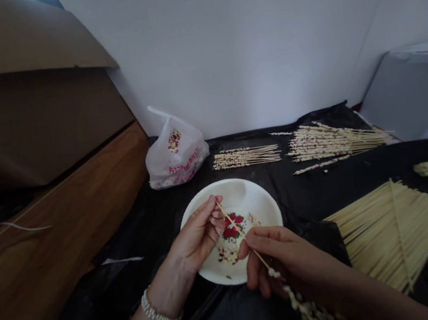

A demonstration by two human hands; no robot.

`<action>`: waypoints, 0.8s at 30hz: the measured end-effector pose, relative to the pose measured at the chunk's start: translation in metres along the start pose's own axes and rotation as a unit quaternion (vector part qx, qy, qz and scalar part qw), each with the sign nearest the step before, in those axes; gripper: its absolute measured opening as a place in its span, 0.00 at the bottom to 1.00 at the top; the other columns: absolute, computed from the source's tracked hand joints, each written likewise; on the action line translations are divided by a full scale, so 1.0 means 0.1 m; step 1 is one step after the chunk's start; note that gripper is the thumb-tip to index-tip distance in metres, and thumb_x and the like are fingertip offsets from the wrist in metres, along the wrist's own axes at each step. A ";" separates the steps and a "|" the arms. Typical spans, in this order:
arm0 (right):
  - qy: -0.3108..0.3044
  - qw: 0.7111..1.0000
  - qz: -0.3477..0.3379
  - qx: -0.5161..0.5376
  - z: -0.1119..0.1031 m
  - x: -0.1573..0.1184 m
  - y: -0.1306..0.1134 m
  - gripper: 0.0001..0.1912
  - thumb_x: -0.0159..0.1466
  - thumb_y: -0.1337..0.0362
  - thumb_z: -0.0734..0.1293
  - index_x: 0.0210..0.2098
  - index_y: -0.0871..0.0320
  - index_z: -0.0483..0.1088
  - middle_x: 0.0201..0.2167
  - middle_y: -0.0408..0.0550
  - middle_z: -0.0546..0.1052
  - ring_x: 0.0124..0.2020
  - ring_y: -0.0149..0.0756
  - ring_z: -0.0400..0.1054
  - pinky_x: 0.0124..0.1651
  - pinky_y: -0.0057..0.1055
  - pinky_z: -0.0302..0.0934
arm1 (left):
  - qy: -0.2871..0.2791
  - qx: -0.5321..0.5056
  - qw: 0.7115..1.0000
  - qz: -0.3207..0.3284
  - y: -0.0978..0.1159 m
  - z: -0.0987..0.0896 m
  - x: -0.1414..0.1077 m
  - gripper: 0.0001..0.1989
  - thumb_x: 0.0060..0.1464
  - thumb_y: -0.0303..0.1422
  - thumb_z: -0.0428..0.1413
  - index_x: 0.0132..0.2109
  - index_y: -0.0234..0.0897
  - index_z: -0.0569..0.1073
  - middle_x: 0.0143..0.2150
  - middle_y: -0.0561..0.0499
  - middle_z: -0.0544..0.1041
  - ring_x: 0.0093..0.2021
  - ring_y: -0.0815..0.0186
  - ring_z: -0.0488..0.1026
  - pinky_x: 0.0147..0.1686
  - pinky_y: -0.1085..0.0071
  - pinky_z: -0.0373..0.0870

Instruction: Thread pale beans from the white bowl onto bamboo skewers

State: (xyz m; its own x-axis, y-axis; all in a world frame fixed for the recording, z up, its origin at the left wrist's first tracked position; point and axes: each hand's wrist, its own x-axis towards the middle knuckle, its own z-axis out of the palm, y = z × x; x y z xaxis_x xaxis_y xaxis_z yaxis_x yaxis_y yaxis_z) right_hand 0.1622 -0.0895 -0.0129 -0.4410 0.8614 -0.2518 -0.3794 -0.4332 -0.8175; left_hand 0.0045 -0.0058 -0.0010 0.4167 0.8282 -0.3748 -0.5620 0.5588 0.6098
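Note:
My left hand (pixel 204 230) is over the white basin (pixel 192 213), thumb and fingertips pinched at the upper end of a thin wooden stick (pixel 228 217). Lower on the same stick, my right hand (pixel 269 252) closes its fingers around it. Small pale and dark red pieces are threaded on the stick below my right hand. More strung sticks (pixel 316 318) show at the bottom, partly hidden by my right hand and wrist. Loose pieces (pixel 228 254) lie in the basin beside a printed red flower pattern.
A white plastic bag (pixel 181 160) stands behind the basin. Two piles of strung sticks (pixel 246 156) (pixel 318 142) lie behind, to its right. Bare sticks (pixel 400 232) are spread at right. Cardboard box (pixel 32 115) at left; grey-white box (pixel 417 91) at right.

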 end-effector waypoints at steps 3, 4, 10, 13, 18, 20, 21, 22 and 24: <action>0.003 1.000 0.002 -0.013 0.01 -0.01 0.00 0.17 0.63 0.51 0.66 0.30 0.60 0.71 0.18 0.44 0.77 0.13 0.24 0.64 0.16 0.22 0.43 | 0.011 -0.020 1.000 -0.002 0.03 -0.01 0.01 0.04 0.58 0.23 0.55 0.37 0.28 0.75 0.25 0.53 0.69 0.22 0.78 0.67 0.22 0.84 0.67; 0.003 1.000 0.001 -0.014 0.01 -0.02 0.00 0.17 0.63 0.51 0.66 0.30 0.60 0.71 0.18 0.44 0.77 0.14 0.25 0.65 0.16 0.22 0.45 | 0.009 -0.021 1.000 -0.004 0.04 -0.01 0.01 0.04 0.59 0.23 0.55 0.38 0.28 0.75 0.25 0.53 0.69 0.23 0.77 0.67 0.21 0.84 0.66; 0.009 1.000 -0.020 -0.012 0.02 -0.02 0.04 0.17 0.63 0.51 0.67 0.30 0.61 0.72 0.20 0.46 0.78 0.15 0.26 0.68 0.18 0.21 0.49 | -0.014 -0.022 1.000 -0.010 0.01 -0.03 0.01 0.06 0.59 0.23 0.55 0.40 0.25 0.76 0.24 0.53 0.67 0.23 0.77 0.66 0.20 0.83 0.64; 0.010 1.000 -0.022 -0.013 0.02 -0.01 0.06 0.18 0.62 0.51 0.67 0.30 0.61 0.71 0.20 0.46 0.78 0.16 0.27 0.68 0.18 0.22 0.50 | -0.015 -0.016 1.000 -0.017 0.00 -0.02 0.00 0.05 0.58 0.23 0.56 0.40 0.25 0.76 0.23 0.54 0.67 0.22 0.77 0.64 0.20 0.83 0.64; 0.021 0.999 -0.021 -0.021 0.04 -0.02 0.06 0.17 0.63 0.52 0.66 0.30 0.60 0.71 0.20 0.45 0.78 0.16 0.27 0.68 0.19 0.22 0.51 | -0.005 -0.010 1.000 -0.023 -0.01 0.01 -0.01 0.05 0.55 0.23 0.58 0.39 0.25 0.76 0.23 0.54 0.66 0.21 0.77 0.65 0.20 0.82 0.63; 0.025 0.999 -0.023 -0.021 0.05 -0.02 0.06 0.16 0.63 0.52 0.67 0.30 0.60 0.72 0.20 0.46 0.78 0.16 0.26 0.68 0.19 0.22 0.51 | -0.008 -0.013 0.999 -0.030 -0.01 0.01 -0.02 0.05 0.56 0.24 0.57 0.38 0.25 0.76 0.22 0.54 0.66 0.21 0.77 0.64 0.20 0.82 0.63; 0.026 0.999 -0.024 -0.021 0.05 -0.02 0.06 0.16 0.63 0.53 0.67 0.30 0.61 0.72 0.19 0.45 0.78 0.16 0.26 0.68 0.19 0.21 0.51 | -0.011 -0.013 0.999 -0.033 -0.01 0.01 -0.02 0.05 0.57 0.24 0.56 0.38 0.25 0.76 0.22 0.54 0.66 0.21 0.77 0.64 0.20 0.82 0.64; 0.027 0.999 -0.026 -0.020 0.05 -0.02 0.06 0.16 0.63 0.53 0.67 0.30 0.61 0.72 0.19 0.45 0.78 0.16 0.26 0.68 0.19 0.21 0.52 | -0.014 -0.013 0.999 -0.036 -0.01 0.02 -0.02 0.05 0.57 0.24 0.56 0.38 0.25 0.76 0.22 0.54 0.66 0.21 0.77 0.64 0.20 0.82 0.64; 0.027 0.999 -0.030 -0.017 0.05 -0.02 0.06 0.16 0.64 0.53 0.67 0.30 0.61 0.72 0.19 0.46 0.78 0.16 0.26 0.68 0.19 0.21 0.52 | -0.014 -0.012 0.999 -0.038 -0.02 0.02 -0.03 0.06 0.58 0.24 0.55 0.39 0.25 0.76 0.22 0.53 0.66 0.21 0.76 0.64 0.21 0.81 0.64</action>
State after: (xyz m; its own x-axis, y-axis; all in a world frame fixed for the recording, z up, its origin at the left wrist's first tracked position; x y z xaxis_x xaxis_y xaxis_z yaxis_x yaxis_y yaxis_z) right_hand 0.1568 -0.0950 -0.0144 -0.3741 0.8988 -0.2286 -0.3750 -0.3721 -0.8491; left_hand 0.0059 -0.0094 0.0002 0.4779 0.7822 -0.3996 -0.5449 0.6209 0.5636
